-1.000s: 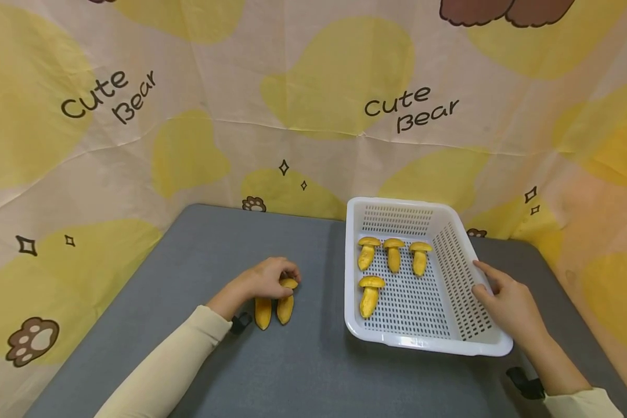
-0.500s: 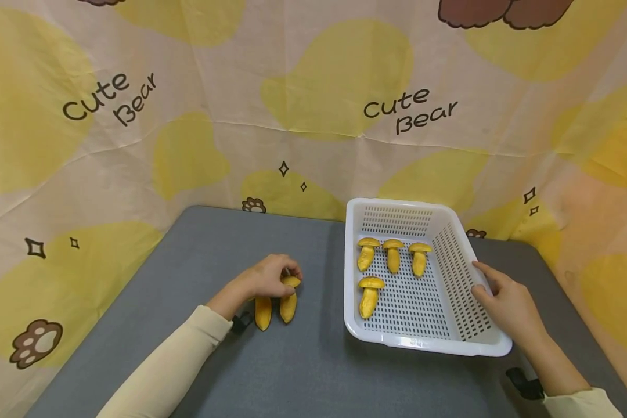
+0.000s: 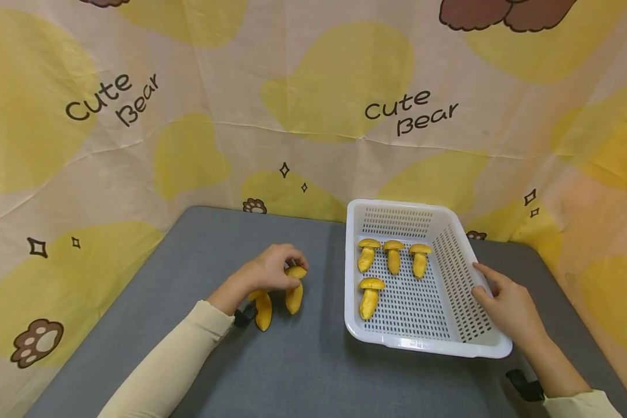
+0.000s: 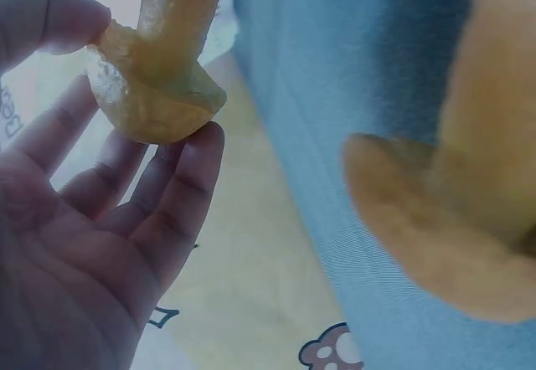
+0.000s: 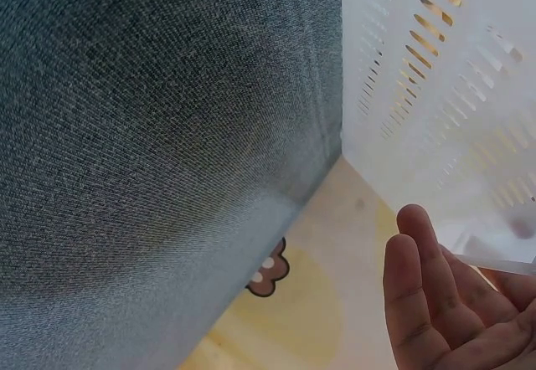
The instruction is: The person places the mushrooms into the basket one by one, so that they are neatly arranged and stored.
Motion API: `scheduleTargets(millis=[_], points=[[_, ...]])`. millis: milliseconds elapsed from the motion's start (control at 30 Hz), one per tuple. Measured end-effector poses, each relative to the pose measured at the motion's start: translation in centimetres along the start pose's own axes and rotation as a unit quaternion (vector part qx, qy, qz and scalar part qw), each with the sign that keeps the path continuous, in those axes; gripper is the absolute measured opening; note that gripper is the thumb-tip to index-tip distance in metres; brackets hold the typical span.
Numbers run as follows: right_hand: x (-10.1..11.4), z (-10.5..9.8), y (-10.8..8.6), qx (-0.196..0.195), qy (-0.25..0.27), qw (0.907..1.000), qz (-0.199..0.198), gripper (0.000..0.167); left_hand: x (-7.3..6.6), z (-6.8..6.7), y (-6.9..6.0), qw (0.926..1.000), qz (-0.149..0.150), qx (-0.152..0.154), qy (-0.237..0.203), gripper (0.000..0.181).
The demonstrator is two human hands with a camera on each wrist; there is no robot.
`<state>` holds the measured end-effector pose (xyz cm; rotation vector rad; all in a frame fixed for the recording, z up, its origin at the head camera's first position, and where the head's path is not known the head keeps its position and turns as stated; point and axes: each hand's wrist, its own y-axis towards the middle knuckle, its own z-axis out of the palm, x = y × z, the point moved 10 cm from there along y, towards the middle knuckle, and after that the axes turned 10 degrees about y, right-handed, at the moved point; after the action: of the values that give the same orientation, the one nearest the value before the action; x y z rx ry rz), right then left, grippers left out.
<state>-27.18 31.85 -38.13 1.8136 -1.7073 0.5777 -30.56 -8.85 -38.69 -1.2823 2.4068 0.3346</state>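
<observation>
Left hand point(image 3: 270, 269), head view: pinching a mushroom point(image 3: 294, 298) by its cap point(image 3: 296, 271); we place the basket point(image 3: 449, 258) at the hand's 3 o'clock. Second mushroom point(image 3: 263, 313) on the table point(image 3: 303, 371) at 7 o'clock; four others point(image 3: 368, 302) in the basket. Right hand point(image 3: 513, 305) pinches the rim point(image 3: 466, 244) at the basket's 3 o'clock. Left wrist: we see thumb point(image 4: 63, 14) and fingertips point(image 4: 206, 146) on the cap. Right wrist: fingers point(image 5: 406, 290) outside the wall point(image 5: 368, 127).

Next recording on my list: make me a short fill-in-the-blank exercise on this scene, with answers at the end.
1. The left hand holds a mushroom by its ____.
2. Inside the white basket lie ____ mushrooms.
3. The hand at the basket's rim is the person's ____ hand.
4. The table looks ____ in the head view.

Missing words: cap; four; right; gray.
</observation>
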Motion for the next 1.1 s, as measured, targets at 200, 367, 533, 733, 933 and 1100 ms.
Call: scheduleTargets(millis=[200, 367, 533, 733, 933, 1100], points=[[0.0, 0.0, 0.0, 0.002, -0.001, 1.0000, 0.005, 0.055, -0.6, -1.5, 0.5, 0.9995, 0.010, -0.031, -0.006, 0.024], [-0.1, 0.0, 0.0, 0.002, -0.001, 1.0000, 0.006, 0.055, -1.6, -2.8, 1.0, 0.9975, 0.034, -0.061, -0.010, 0.024], [0.0, -0.1, 0.0, -0.002, -0.003, 1.0000, 0.002, 0.055, -2.6, -4.0, 1.7, 0.9946, 0.048, -0.088, -0.025, 0.025], [0.2, -0.2, 0.0, -0.007, -0.003, 1.0000, -0.005, 0.054, -4.0, -4.8, 2.7, 0.9935, 0.050, -0.099, -0.026, 0.022], [0.2, -0.2, 0.0, -0.007, -0.005, 1.0000, -0.005, 0.054, -6.1, -5.5, 4.0, 0.9914, 0.071, -0.106, -0.029, 0.022], [0.2, -0.1, 0.1, -0.005, -0.004, 1.0000, -0.005, 0.054, -7.4, -5.8, 5.0, 0.9896, 0.086, -0.111, -0.033, 0.024]])
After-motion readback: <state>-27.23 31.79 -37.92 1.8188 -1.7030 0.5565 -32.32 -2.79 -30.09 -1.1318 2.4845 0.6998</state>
